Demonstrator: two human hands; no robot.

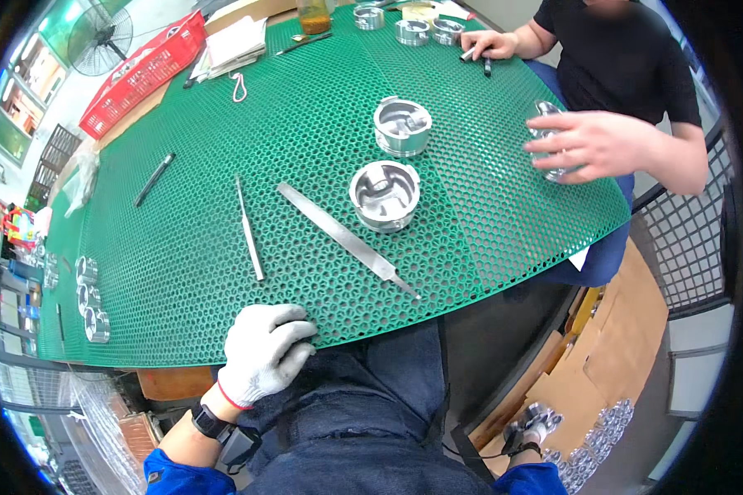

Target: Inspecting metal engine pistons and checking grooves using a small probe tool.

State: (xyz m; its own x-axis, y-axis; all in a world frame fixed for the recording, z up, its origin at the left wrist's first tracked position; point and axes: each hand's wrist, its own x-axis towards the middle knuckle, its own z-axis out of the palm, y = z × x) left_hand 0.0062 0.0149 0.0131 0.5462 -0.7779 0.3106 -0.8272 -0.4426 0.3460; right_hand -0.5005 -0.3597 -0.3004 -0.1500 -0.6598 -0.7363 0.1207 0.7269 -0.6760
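Observation:
My left hand (266,351), in a white knitted glove, rests at the near edge of the green mat with loosely bent fingers apart and nothing visible in them. Low on the right, my right hand (535,431), also gloved, is closed on a shiny metal piston (543,415) beside a cardboard box. Several more pistons (594,445) lie there. On the mat, a flat file (338,233) and a slim metal scraper-like tool (248,231) lie beyond my left hand. Two pistons stand past the file, a nearer piston (385,196) and a farther piston (403,127).
Across the right side, a co-worker's hand (590,147) holds a piston; their other hand (491,44) holds a pen-like tool. Several pistons (97,324) stand at the left edge. A black pen (154,179), a red crate (144,74) and papers (235,45) lie farther back.

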